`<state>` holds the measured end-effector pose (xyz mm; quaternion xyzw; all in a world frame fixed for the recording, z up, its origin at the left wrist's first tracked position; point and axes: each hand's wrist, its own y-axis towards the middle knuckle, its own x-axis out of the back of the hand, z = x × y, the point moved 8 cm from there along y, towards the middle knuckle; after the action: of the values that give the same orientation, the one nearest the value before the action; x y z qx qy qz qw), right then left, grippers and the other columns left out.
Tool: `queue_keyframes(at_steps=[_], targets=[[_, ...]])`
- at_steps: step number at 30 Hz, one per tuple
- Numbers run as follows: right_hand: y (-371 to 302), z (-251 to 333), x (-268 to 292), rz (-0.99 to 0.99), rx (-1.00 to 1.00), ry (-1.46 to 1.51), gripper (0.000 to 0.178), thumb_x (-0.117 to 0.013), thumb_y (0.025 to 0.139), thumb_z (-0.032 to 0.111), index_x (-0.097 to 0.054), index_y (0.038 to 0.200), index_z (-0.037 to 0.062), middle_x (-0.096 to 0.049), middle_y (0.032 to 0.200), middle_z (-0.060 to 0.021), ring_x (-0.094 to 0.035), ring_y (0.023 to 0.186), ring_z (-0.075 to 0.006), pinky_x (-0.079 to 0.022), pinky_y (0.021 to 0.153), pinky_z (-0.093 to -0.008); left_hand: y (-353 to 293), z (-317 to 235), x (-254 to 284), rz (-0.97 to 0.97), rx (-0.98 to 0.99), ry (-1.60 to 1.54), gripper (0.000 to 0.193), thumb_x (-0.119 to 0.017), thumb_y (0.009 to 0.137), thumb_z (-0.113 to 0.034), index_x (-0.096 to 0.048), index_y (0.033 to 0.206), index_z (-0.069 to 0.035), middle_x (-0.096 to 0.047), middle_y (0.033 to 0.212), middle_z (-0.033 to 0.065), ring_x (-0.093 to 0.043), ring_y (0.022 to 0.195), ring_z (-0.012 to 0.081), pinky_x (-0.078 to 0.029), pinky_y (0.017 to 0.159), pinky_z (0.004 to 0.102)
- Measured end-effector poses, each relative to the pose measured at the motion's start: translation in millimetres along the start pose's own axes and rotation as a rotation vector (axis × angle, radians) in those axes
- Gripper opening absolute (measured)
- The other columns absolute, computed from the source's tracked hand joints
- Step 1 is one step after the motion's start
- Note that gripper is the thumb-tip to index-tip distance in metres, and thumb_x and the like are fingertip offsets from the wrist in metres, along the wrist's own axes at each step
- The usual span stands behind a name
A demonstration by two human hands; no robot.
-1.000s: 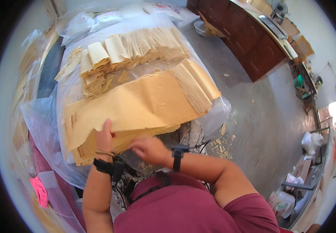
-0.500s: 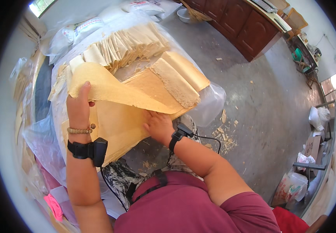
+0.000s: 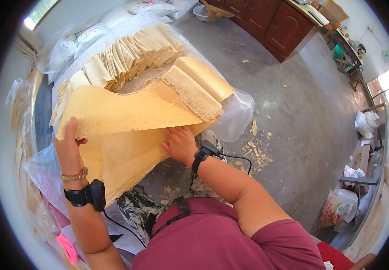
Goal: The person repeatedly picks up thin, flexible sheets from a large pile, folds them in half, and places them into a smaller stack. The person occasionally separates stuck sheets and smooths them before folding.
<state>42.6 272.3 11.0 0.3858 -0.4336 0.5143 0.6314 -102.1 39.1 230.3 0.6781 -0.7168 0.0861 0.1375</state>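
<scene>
A large thin yellow sheet [image 3: 131, 110], looking like dried bean-curd skin, stretches across the bed of sheets with its near edge lifted. My left hand [image 3: 68, 146] is closed on its left corner, thumb on top. Below the raised edge lies a stack of similar sheets [image 3: 122, 157]. My right hand [image 3: 180, 145] rests low on that stack, fingers spread and their tips partly hidden under the lifted sheet. At the sheet's right end lies a folded piece with a rough, crumbly strip [image 3: 192, 94], beside a smoother folded sheet [image 3: 205, 78].
Behind the sheet stands a long row of folded pale sheets [image 3: 129, 56] on clear plastic [image 3: 237, 114]. White sacks [image 3: 88, 38] lie at the back. Flakes [image 3: 257, 150] litter the grey floor at right. A dark red cabinet [image 3: 284, 31] stands far right; a shelf rack [image 3: 359, 181] is at right.
My left hand has moved left and down, drawing the sheet's corner with it, so the sheet now lies flatter and more stretched. My right hand stays nearly in place on the stack.
</scene>
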Motion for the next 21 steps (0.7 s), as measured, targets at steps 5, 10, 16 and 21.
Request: queue_keyframes(at_steps=[5,10,16,21], targets=[[18,-32,-20,-0.187,-0.005,0.200,0.065,-0.060,0.095,0.046,-0.055,0.145,0.0059,-0.059,0.145,-0.0159,-0.045,0.142,-0.0375,-0.029,0.121,-0.0488,-1,-11,-1,-0.026,-0.033,-0.024,0.044,-0.071,0.095,-0.036,-0.069,0.124,-0.003,-0.071,0.112,0.0030,-0.065,0.091,0.0123,-0.053,0.066,0.0286],[26,-25,9,-0.497,0.050,-0.119,0.060,-0.058,0.096,0.042,-0.056,0.145,0.0077,-0.058,0.148,-0.0129,-0.049,0.139,-0.0356,-0.033,0.119,-0.0463,1,-27,7,-0.064,-0.057,-0.006,0.042,-0.071,0.095,-0.035,-0.071,0.119,-0.001,-0.072,0.107,0.0033,-0.066,0.088,0.0123,-0.053,0.067,0.0287],[66,-59,-19,-0.194,-0.094,-0.035,0.051,-0.054,0.098,0.032,-0.058,0.144,0.0090,-0.056,0.147,-0.0165,-0.048,0.140,-0.0343,-0.032,0.120,-0.0515,11,-61,-12,0.028,-0.160,0.033,0.039,-0.072,0.095,-0.034,-0.073,0.115,0.000,-0.073,0.103,0.0034,-0.066,0.085,0.0119,-0.052,0.066,0.0275],[52,-49,-15,-0.343,-0.030,-0.160,0.052,-0.049,0.101,0.029,-0.052,0.148,0.0066,-0.050,0.153,-0.0151,-0.042,0.145,-0.0314,-0.030,0.122,-0.0451,11,-109,-18,0.039,-0.243,-0.041,0.035,-0.070,0.097,-0.029,-0.073,0.117,0.001,-0.072,0.106,0.0031,-0.066,0.091,0.0118,-0.052,0.079,0.0281]])
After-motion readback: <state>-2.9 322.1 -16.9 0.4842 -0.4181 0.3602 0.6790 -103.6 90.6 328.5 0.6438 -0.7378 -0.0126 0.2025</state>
